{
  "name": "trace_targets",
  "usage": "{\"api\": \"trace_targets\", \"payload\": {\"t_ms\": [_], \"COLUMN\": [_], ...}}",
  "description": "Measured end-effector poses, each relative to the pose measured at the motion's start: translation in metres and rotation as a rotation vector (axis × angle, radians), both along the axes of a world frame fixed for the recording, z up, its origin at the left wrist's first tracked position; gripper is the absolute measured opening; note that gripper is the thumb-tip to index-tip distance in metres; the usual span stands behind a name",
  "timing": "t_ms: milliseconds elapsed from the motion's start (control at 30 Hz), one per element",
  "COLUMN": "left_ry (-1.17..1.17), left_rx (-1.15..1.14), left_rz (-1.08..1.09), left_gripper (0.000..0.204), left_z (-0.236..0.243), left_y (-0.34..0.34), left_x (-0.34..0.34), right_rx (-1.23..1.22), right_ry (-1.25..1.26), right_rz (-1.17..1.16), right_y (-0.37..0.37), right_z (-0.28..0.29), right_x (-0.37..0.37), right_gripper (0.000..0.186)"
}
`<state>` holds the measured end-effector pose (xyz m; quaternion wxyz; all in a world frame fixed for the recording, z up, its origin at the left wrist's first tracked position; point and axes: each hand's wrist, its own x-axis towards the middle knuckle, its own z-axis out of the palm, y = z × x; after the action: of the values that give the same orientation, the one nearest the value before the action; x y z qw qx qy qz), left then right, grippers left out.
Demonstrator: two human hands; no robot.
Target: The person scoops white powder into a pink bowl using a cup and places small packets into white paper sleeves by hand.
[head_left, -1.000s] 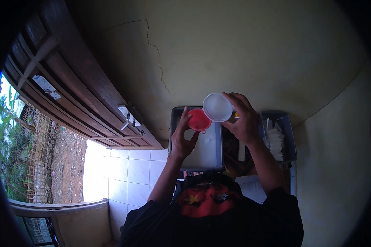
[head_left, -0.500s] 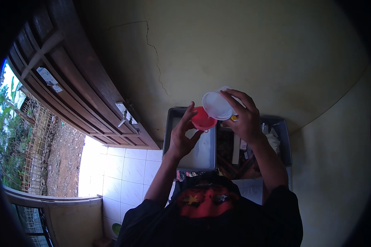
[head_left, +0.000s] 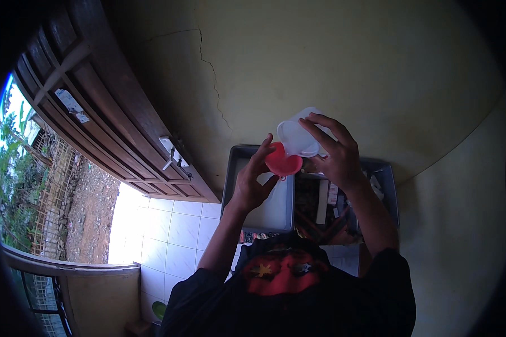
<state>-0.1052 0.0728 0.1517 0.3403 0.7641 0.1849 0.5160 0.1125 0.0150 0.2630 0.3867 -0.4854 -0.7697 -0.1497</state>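
Observation:
My left hand (head_left: 249, 183) is closed round the side of a red funnel (head_left: 283, 161) with a small loop on its rim. The funnel tilts, and its spout is hidden. My right hand (head_left: 341, 159) grips a translucent white plastic cup (head_left: 296, 136), tipped toward the left. The cup's edge overlaps the upper right of the funnel's mouth. I cannot make out whether anything flows between them. Both hands are above a grey tub (head_left: 226, 191) with something whitish and smooth in it.
Right of the tub, a narrow white box (head_left: 322, 202) stands among dark items, and another grey bin (head_left: 392, 196) is farther right. A wall (head_left: 343, 67) rises behind. At left, a brown wooden door (head_left: 115, 106) stands ajar over white floor tiles (head_left: 181, 233).
The red funnel has tipped so that more of its inside shows. The white cup has tilted further and shifted slightly away from me, with my right hand raised a little.

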Motion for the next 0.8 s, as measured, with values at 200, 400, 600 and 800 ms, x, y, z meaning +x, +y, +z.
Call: {"api": "trace_targets", "payload": {"t_ms": [200, 400, 600, 800], "left_ry": [-0.016, 0.006, 0.02, 0.013], "left_rx": [-0.009, 0.009, -0.034, -0.031], "left_rz": [-0.005, 0.008, -0.06, -0.073], "left_gripper": [0.084, 0.085, 0.083, 0.083], "left_z": [0.004, 0.005, 0.008, 0.009], "left_y": [0.001, 0.002, 0.003, 0.005], "left_x": [0.005, 0.009, 0.014, 0.019], "right_rx": [0.015, 0.029, 0.051, 0.078], "right_ry": [-0.011, -0.033, -0.047, -0.05], "right_rz": [0.019, 0.013, 0.008, 0.012], "right_y": [0.0, 0.0, 0.0, 0.001], "right_z": [0.006, 0.009, 0.013, 0.014], "right_x": [0.004, 0.009, 0.013, 0.015], "right_gripper": [0.081, 0.08, 0.078, 0.074]}}
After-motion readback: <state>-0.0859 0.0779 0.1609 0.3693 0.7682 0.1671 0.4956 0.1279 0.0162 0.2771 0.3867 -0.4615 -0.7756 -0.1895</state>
